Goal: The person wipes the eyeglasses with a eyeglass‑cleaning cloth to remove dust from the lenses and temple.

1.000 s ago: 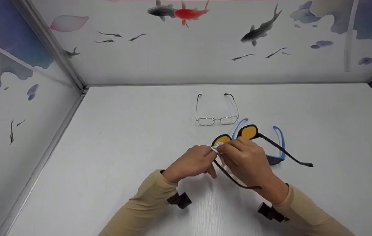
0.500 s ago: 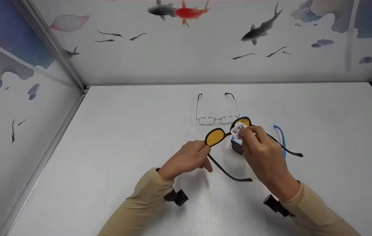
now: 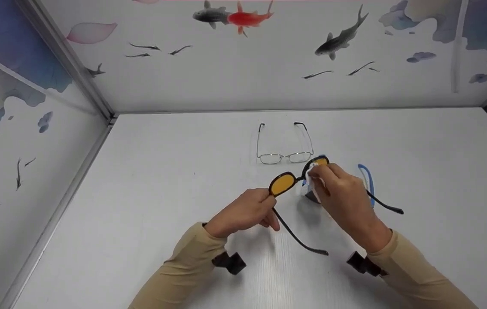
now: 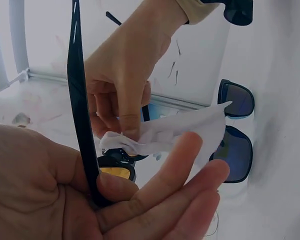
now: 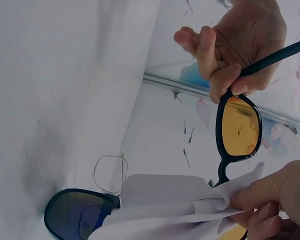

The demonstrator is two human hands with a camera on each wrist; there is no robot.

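Black-framed glasses with yellow lenses [image 3: 283,183] are held raised above the table, temples unfolded toward the person. My left hand [image 3: 243,210] pinches them at the left corner, between thumb and index finger; the other fingers extend away in the left wrist view. A white cloth [image 5: 160,195] is pinched by my right hand [image 3: 346,201] against the right lens, covering part of it. In the left wrist view the cloth [image 4: 175,130] hangs loosely from the fingertips. Beneath the right hand lie blue sunglasses with dark lenses [image 4: 235,152], partly hidden in the head view.
Thin metal-framed eyeglasses [image 3: 270,159] lie behind the hands, temples pointing to the back. The white table [image 3: 162,163] meets a back panel [image 3: 269,81] printed with fish and a similar left panel [image 3: 63,128]. A black wrist camera [image 3: 229,262] sits below the left sleeve.
My right hand has carried the cloth from the left lens rightward to the right lens. The left lens is uncovered now. Over the last half second the glasses have shifted slightly.
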